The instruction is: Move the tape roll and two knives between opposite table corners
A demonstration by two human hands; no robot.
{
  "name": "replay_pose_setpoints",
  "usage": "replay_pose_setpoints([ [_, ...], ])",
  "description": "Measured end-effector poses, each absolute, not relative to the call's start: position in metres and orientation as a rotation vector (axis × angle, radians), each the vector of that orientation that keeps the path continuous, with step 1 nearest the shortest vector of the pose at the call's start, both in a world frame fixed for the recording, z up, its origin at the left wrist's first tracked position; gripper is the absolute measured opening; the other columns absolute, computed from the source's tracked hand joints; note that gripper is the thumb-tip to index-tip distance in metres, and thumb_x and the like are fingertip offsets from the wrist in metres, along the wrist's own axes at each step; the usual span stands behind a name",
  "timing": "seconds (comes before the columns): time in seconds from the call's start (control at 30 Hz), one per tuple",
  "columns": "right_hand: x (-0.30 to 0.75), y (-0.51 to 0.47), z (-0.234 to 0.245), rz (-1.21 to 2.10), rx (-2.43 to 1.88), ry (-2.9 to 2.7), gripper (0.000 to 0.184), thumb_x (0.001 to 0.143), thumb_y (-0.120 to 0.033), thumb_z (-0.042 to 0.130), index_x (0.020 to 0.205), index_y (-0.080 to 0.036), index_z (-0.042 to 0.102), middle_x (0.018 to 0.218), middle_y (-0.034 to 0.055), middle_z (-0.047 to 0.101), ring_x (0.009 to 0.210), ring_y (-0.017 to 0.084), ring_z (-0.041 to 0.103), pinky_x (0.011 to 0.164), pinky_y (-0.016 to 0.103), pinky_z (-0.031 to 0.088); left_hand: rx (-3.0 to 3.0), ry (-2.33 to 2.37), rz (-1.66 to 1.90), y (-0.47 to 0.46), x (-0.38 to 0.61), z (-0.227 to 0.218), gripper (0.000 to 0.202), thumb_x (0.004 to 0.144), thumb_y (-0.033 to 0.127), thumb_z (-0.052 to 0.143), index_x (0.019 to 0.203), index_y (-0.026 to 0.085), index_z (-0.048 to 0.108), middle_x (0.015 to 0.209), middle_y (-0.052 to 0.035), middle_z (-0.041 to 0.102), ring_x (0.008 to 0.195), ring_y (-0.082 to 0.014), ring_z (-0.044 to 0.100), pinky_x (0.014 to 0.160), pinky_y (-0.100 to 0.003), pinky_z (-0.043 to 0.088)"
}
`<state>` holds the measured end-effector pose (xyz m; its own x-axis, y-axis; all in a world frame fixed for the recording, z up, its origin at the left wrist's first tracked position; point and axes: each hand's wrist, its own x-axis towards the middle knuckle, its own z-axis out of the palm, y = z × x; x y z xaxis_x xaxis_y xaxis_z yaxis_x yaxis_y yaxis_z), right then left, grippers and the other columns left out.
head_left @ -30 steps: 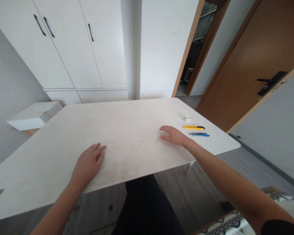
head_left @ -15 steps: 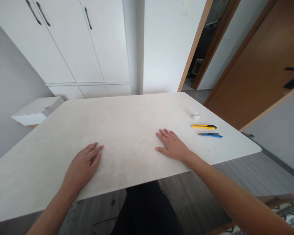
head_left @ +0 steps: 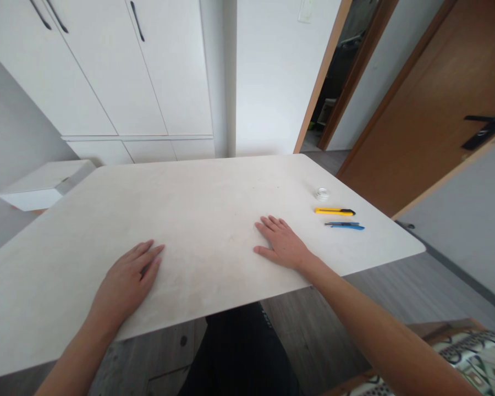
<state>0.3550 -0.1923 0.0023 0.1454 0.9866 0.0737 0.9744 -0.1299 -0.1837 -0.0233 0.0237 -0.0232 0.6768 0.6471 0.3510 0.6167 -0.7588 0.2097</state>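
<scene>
My left hand [head_left: 124,278] lies flat, palm down, on the white table [head_left: 206,198] near its front edge, fingers stretched out and holding nothing. My right hand [head_left: 282,245] also rests flat on the table, fingers spread, empty. To the right of my right hand lie a yellow utility knife [head_left: 334,211], a blue utility knife [head_left: 345,225] just in front of it, and a small roll of clear tape [head_left: 322,193] behind them. Neither hand touches these.
White cupboards [head_left: 119,71] stand behind the table. A low white box [head_left: 45,184] sits at the left. A brown door [head_left: 437,110] stands at the right with an open doorway beside it. A patterned cushion [head_left: 457,352] shows at the lower right.
My right hand drew back toward me and to the left, and now lies flat with fingers spread. My left hand barely shifted. The camera tilted slightly.
</scene>
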Motion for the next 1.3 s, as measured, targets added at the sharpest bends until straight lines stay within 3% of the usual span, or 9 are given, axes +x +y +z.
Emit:
replay_pose_setpoints([
  [0.87,0.3534,-0.1920,0.0036,0.080,-2.248,-1.941,0.083,0.096,-0.075,0.038,0.160,-0.022,0.039,0.165,0.0143,0.033,0.153,0.035,0.027,0.124,0.054,0.021,2.824,1.068,0.668,0.0210,-0.0215,-0.0201,0.057,0.098,0.054,0.035,0.123,0.021,0.073,0.139,-0.0108,0.065,0.131,-0.0291,0.060,0.116,-0.046,0.044],
  [1.3,0.3521,-0.1926,0.0066,0.102,-2.261,-1.946,0.084,0.096,-0.075,0.037,0.159,-0.018,0.040,0.165,0.0159,0.033,0.153,0.035,0.026,0.124,0.054,0.020,2.852,1.056,0.636,0.0244,-0.0233,-0.0248,0.060,0.099,0.055,0.033,0.126,0.017,0.072,0.140,-0.0130,0.064,0.133,-0.0289,0.057,0.119,-0.044,0.041],
])
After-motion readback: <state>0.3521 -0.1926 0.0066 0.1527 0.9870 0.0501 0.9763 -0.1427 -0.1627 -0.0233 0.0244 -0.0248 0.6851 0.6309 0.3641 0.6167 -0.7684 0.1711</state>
